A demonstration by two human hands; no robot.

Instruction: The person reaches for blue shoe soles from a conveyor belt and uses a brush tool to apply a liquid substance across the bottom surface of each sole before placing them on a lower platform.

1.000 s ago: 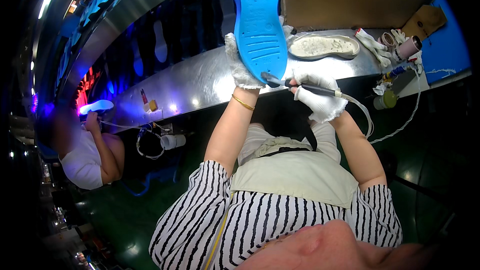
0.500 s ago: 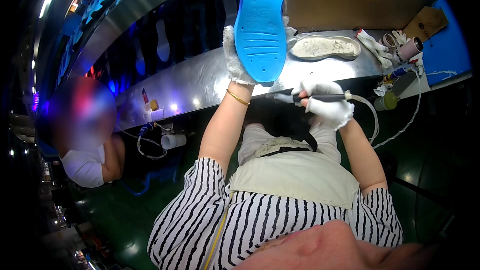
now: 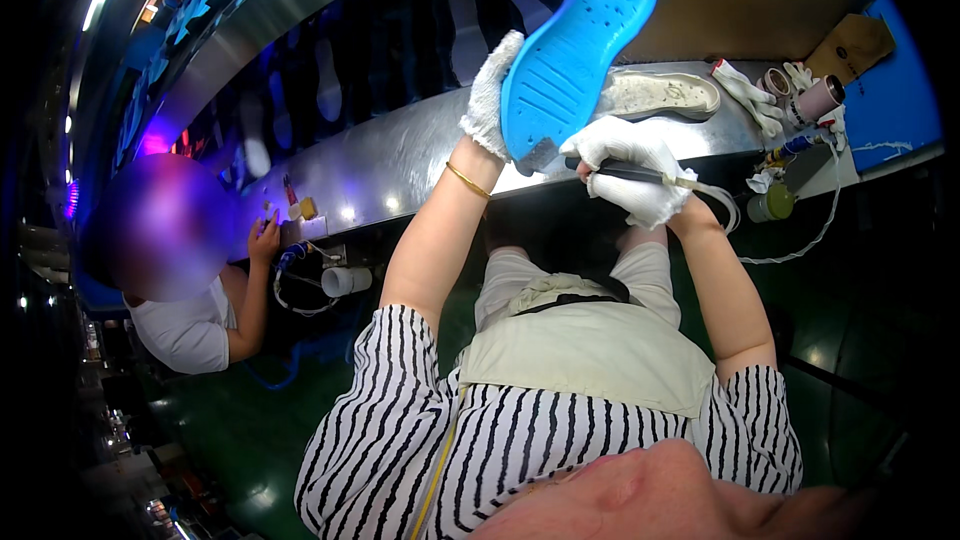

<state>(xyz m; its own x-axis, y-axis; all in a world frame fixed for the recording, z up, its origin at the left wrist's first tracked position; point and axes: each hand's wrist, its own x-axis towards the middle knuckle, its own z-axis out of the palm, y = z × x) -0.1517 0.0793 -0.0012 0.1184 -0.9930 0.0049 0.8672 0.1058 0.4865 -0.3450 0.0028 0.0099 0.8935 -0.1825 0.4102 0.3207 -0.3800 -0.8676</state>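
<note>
My left hand (image 3: 490, 98), in a white knitted glove, grips a blue shoe sole (image 3: 570, 60) along its left edge. The sole's grooved and holed face is turned toward me, and it leans to the upper right. Most of the left fingers are hidden behind it. My right hand (image 3: 635, 165), gloved too, is closed around a black-handled brush (image 3: 630, 171) with a pale hose (image 3: 715, 192) running off its end. The brush's grey head lies at the lower end of the sole; whether it touches, I cannot tell. A cream-white shoe sole (image 3: 675, 95) lies on the bench behind.
A metal bench (image 3: 400, 155) runs across in front of me, beside a dark conveyor (image 3: 385, 50) carrying sole-shaped pieces. White gloves (image 3: 745, 95) and a pink spool (image 3: 822, 98) are at right, near a green-capped jar (image 3: 772, 204). A co-worker (image 3: 185, 325) sits at left.
The blue sole has tilted to the right and come lower. My right hand has moved up with the brush, bringing its head to the sole's lower end. The co-worker's hand has reached onto the bench.
</note>
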